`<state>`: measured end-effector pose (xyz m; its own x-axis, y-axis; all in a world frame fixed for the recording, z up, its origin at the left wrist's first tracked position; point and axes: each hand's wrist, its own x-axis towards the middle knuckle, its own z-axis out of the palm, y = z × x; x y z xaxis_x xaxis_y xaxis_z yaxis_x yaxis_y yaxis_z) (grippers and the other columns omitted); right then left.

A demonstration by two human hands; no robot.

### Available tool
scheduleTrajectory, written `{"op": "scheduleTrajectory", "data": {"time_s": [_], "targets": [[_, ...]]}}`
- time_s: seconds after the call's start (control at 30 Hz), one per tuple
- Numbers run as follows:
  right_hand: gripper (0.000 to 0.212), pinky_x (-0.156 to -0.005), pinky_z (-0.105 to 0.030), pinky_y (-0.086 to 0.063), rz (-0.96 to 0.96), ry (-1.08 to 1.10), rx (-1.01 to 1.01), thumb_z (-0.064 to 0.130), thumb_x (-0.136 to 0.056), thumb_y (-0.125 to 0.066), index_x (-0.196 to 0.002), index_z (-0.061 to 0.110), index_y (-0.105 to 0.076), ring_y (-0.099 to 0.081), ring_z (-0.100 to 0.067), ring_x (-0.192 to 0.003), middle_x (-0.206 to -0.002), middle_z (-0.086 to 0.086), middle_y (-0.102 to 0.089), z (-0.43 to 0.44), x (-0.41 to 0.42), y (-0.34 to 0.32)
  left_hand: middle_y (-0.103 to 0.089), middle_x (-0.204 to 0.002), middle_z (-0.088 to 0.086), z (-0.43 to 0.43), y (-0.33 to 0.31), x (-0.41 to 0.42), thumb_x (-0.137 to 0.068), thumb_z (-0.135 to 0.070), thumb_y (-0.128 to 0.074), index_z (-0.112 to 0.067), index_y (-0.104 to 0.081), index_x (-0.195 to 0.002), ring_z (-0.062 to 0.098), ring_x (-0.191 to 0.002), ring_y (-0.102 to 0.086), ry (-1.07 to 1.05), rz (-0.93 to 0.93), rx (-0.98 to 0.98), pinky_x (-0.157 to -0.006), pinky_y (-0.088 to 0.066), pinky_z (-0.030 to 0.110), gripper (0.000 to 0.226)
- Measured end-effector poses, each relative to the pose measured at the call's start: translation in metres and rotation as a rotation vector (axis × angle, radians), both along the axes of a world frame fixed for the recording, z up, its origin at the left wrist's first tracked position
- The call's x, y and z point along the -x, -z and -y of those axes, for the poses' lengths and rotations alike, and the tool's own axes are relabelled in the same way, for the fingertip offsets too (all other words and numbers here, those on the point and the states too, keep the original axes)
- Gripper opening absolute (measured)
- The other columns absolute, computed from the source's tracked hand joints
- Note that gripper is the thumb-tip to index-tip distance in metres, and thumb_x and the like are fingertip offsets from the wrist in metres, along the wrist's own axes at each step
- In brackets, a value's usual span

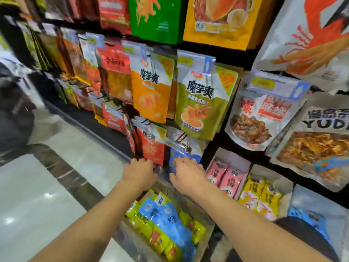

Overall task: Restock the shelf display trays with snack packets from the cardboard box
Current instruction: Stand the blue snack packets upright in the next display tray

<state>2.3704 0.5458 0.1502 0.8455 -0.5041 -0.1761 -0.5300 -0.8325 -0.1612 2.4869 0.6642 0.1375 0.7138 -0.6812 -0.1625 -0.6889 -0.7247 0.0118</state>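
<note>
Shelf [215, 148]: blue packet [174, 154] at right fingers [182, 161]

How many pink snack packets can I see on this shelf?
2, side by side in one clear tray: left pink packet, right pink packet. More may be hidden behind them.

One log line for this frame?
left hand at red packet edge | right hand on blue packet | clear tray below holds packets | grips unclear

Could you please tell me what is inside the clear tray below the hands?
The clear tray holds loosely piled blue packets and yellow-green packets, with a few orange packets among them. This top layer hides anything lying beneath it, as well as the tray's floor.
</note>
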Motion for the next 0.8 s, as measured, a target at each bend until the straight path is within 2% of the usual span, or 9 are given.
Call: {"op": "scheduleTrajectory", "data": {"time_s": [0.2,0.33,0.47,0.57,0.7,0.8], "targets": [[0.049,-0.103,-0.049,-0.04,-0.124,-0.026,-0.064,0.042,-0.096,-0.049,-0.135,0.012,-0.045,-0.045,-0.036,-0.13,-0.138,-0.014,-0.051,-0.014,-0.016,0.077,-0.058,-0.131,0.005,-0.017,0.074,-0.01,-0.092,-0.047,-0.049,-0.019,-0.052,-0.125,0.031,-0.124,-0.05,-0.082,-0.153,-0.115,-0.097,-0.041,0.042,0.044],[0.055,-0.103,-0.048,-0.04,-0.187,-0.019,-0.134,0.046,-0.098,-0.049,-0.14,0.012,-0.041,-0.045,-0.035,-0.129,-0.138,-0.014,-0.05,-0.013,-0.006,0.133,-0.056,-0.131,0.006,-0.017,0.126,-0.009,-0.094,-0.044,-0.049,-0.019,-0.051,-0.127,0.031,-0.125,-0.048,-0.103,-0.246,-0.189,-0.097,-0.04,0.044,0.042],[0.053,-0.109,-0.046,-0.04,-0.26,0.019,-0.209,0.05,-0.099,-0.045,-0.137,0.013,-0.044,-0.046,-0.034,-0.132,-0.14,-0.013,-0.051,-0.006,0.004,0.183,-0.054,-0.137,0.006,-0.012,0.176,-0.002,-0.095,-0.045,-0.047,-0.019,-0.047,-0.135,0.031,-0.129,-0.047,-0.136,-0.333,-0.268,-0.101,-0.041,0.044,0.048],[0.053,-0.108,-0.046,-0.037,-0.336,0.036,-0.251,0.047,-0.099,-0.046,-0.139,0.013,-0.041,-0.045,-0.034,-0.133,-0.141,-0.012,-0.05,-0.003,0.012,0.211,-0.053,-0.14,0.006,-0.007,0.208,0.004,-0.096,-0.046,-0.046,-0.019,-0.043,-0.14,0.03,-0.131,-0.046,-0.161,-0.381,-0.333,-0.101,-0.042,0.042,0.051],[0.062,-0.109,-0.046,-0.036,-0.411,0.067,-0.3,0.049,-0.099,-0.045,-0.148,0.013,-0.034,-0.042,-0.035,-0.135,-0.144,-0.012,-0.047,0.003,0.022,0.246,-0.052,-0.139,0.008,0.001,0.244,0.01,-0.097,-0.043,-0.043,-0.018,-0.042,-0.138,0.031,-0.129,-0.046,-0.218,-0.429,-0.383,-0.098,-0.044,0.04,0.048],[0.067,-0.111,-0.046,-0.036,-0.427,0.084,-0.338,0.049,-0.097,-0.049,-0.151,0.014,-0.03,-0.04,-0.034,-0.136,-0.146,-0.012,-0.045,0.006,0.024,0.267,-0.048,-0.144,0.009,0.006,0.264,0.014,-0.096,-0.044,-0.045,-0.017,-0.034,-0.147,0.032,-0.132,-0.045,-0.28,-0.464,-0.367,-0.102,-0.042,0.041,0.059]]}}
